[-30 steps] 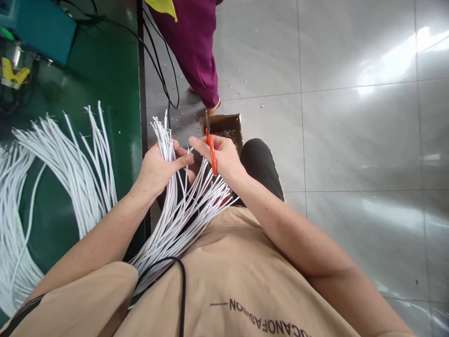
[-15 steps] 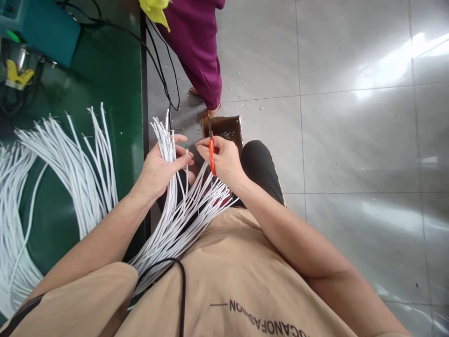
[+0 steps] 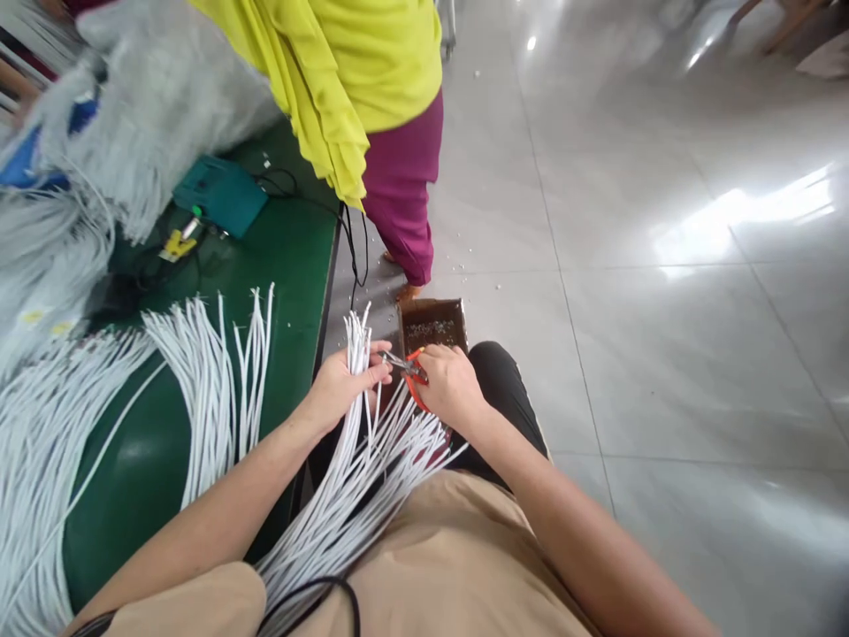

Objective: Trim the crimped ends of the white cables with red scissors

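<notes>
White cables run in a large bundle across my lap. My left hand is wrapped round the upper ends of some of them and pinches one cable end between thumb and fingers. Orange-handled scissors are in my right hand, their blades pointing left and reaching the end of the pinched cable. Whether the blades touch the cable is too small to tell. Other loose cable ends fan out below my right hand.
On the left, a green table bears more white cable bundles and a teal box. Ahead, a person in yellow and purple stands beside an open carton holding small scraps.
My right hand has turned the scissors from upright to pointing left, with the blades now at the cable end by my left fingers. The camera view has tilted up, showing more of the table and person.
</notes>
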`<action>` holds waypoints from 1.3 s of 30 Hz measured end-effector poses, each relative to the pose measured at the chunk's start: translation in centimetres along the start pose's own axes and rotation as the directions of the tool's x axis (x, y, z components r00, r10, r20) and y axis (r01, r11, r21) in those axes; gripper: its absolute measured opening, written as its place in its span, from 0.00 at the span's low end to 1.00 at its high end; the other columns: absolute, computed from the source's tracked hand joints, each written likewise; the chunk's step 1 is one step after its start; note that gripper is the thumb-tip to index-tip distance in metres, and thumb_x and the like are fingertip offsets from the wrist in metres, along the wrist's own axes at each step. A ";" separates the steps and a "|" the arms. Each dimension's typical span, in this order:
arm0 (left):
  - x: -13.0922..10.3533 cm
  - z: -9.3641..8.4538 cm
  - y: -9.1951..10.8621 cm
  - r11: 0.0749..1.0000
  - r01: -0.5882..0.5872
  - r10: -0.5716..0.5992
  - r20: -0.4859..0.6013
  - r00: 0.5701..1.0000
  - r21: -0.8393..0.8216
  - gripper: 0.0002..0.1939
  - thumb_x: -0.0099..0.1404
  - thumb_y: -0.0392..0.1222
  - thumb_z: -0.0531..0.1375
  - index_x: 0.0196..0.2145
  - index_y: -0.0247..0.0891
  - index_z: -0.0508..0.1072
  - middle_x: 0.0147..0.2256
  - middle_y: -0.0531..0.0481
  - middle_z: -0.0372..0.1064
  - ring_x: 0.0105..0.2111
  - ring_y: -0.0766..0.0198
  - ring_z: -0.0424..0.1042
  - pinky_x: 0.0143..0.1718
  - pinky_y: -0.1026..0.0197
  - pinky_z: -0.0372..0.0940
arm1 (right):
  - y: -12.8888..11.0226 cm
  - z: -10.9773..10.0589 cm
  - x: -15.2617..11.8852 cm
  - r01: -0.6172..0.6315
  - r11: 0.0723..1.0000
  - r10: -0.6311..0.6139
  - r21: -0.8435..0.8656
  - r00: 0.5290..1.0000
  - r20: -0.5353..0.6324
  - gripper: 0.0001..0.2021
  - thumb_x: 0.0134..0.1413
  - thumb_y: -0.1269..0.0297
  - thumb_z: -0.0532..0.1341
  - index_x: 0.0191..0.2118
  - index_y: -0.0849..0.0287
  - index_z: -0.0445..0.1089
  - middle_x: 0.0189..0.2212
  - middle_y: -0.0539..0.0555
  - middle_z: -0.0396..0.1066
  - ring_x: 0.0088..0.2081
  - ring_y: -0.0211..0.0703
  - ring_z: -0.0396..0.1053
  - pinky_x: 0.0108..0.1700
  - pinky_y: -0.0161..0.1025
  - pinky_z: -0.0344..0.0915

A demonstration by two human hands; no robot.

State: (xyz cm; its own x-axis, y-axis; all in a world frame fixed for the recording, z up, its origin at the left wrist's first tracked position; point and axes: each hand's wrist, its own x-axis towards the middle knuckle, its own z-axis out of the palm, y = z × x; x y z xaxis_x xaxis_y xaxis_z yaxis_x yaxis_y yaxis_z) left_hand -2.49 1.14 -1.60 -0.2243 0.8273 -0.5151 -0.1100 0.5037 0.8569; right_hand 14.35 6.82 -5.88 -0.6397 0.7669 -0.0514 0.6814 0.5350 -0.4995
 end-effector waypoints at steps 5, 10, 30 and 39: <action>0.3 0.2 -0.1 0.999 -0.040 0.040 0.035 0.999 -0.002 0.21 0.52 0.41 0.69 0.44 0.36 0.75 0.30 0.55 0.68 0.29 0.68 0.73 0.35 0.64 0.66 | 0.4 -0.1 -0.1 0.018 0.999 -0.018 -0.041 1.000 -0.012 0.09 0.58 0.63 0.57 0.31 0.60 0.71 0.33 0.55 0.74 0.36 0.43 0.69 0.39 0.40 0.55; 0.2 0.2 0.1 0.997 -0.074 0.073 0.054 0.996 -0.001 0.21 0.51 0.43 0.69 0.43 0.37 0.76 0.30 0.53 0.70 0.29 0.65 0.73 0.37 0.61 0.67 | 0.6 -0.5 -0.2 -0.001 0.999 0.000 -0.040 0.999 -0.035 0.10 0.59 0.61 0.57 0.31 0.59 0.71 0.33 0.55 0.74 0.36 0.43 0.69 0.38 0.40 0.55; -0.6 -0.3 0.9 0.985 -0.062 0.058 0.031 0.998 0.163 0.24 0.49 0.44 0.70 0.44 0.35 0.76 0.31 0.51 0.71 0.31 0.64 0.74 0.33 0.61 0.70 | -0.1 -1.6 -0.5 0.049 0.989 -0.039 -0.137 0.996 0.077 0.13 0.60 0.64 0.54 0.34 0.63 0.75 0.33 0.58 0.74 0.37 0.45 0.69 0.40 0.41 0.55; -0.6 -0.5 1.0 0.975 -0.061 0.061 0.006 0.998 0.215 0.25 0.49 0.44 0.70 0.45 0.35 0.76 0.30 0.51 0.71 0.30 0.63 0.75 0.31 0.61 0.71 | -0.1 -1.4 -0.6 -0.108 0.991 0.105 0.081 0.994 0.037 0.14 0.57 0.59 0.58 0.27 0.61 0.74 0.28 0.56 0.73 0.29 0.40 0.66 0.34 0.38 0.54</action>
State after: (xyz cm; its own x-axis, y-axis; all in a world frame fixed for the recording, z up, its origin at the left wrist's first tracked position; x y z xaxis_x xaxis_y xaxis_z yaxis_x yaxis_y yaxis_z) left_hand -2.94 1.02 -0.42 -0.2250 0.8580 -0.4617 0.1144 0.4938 0.8620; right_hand 15.15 6.85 -4.55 -0.5774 0.8051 -0.1355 0.7152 0.4187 -0.5596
